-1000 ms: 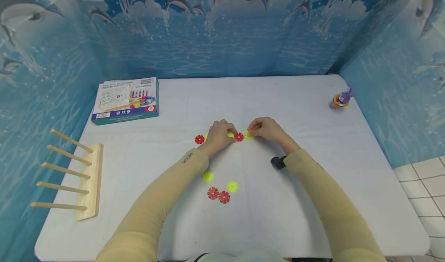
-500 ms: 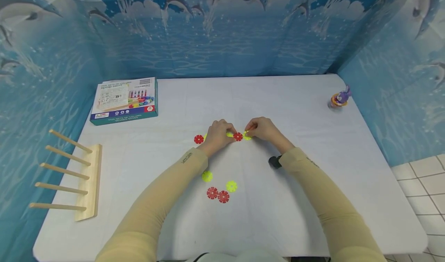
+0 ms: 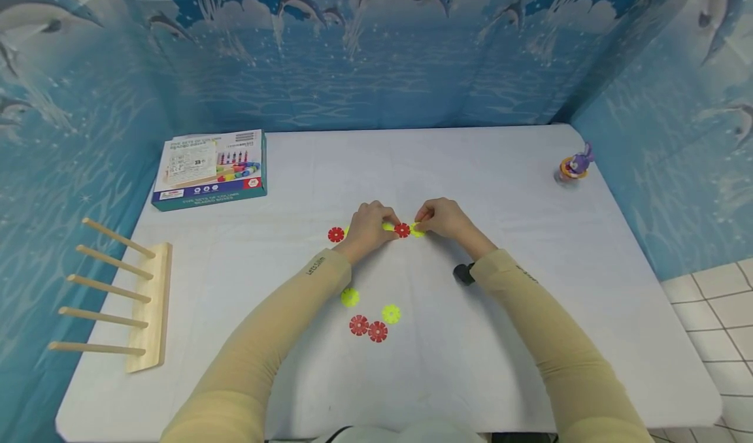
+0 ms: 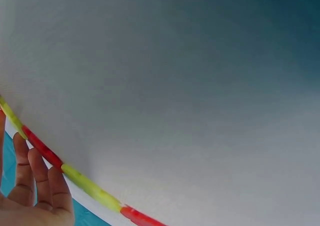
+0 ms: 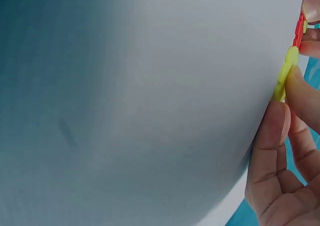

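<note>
A row of red and yellow notched snowflake discs runs across the table's middle, partly behind my left hand [image 3: 367, 230]. That hand pinches the row near its right end, beside a red disc [image 3: 402, 230]. My right hand [image 3: 444, 221] pinches a yellow disc [image 3: 417, 230] between thumb and fingertips. In the right wrist view this yellow disc [image 5: 286, 73] meets the edge of the red disc [image 5: 298, 31]. The left wrist view shows the linked row edge-on, with a yellow disc [image 4: 90, 187] between red ones and several fingers along it.
Closer to the body lie two loose yellow discs [image 3: 391, 313] and two red discs [image 3: 378, 331]. A wooden peg rack [image 3: 150, 312] lies at the left, below a flat toy box [image 3: 208, 168]. A small purple figure [image 3: 578, 163] stands at the back right.
My right hand has shifted slightly left, bringing its yellow disc from a small gap up to the red disc. The left hand has kept its hold.
</note>
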Motion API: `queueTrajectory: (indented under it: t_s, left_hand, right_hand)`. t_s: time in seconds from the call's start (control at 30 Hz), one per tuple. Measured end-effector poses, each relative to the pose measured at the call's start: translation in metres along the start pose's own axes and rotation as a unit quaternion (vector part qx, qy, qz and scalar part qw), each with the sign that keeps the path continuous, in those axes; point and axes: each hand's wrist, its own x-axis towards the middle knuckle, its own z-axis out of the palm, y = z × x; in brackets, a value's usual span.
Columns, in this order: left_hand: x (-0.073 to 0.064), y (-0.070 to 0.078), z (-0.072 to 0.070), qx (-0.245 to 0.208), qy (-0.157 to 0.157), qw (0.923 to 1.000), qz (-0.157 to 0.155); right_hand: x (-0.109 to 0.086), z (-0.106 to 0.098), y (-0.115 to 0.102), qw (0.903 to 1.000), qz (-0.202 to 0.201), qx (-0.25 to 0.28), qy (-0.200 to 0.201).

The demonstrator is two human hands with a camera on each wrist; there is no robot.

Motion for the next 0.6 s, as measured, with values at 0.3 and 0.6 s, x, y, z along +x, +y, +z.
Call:
queueTrajectory:
  t_s: [0.3,0.6]
  left_hand:
    - [0.0001,-0.0006,0.0000,-0.001,0.000,1.0000,0.002]
    - [-0.0008,0.0000,-0.0018,-0.001,-0.007,1.0000,-0.002]
  right_hand:
    - [-0.0016,-0.0014,-0.0008,1.0000,0.009,0.003,0.003]
    - [-0.0012,-0.0010,-0.0029,0.9999,0.014,0.006,0.002]
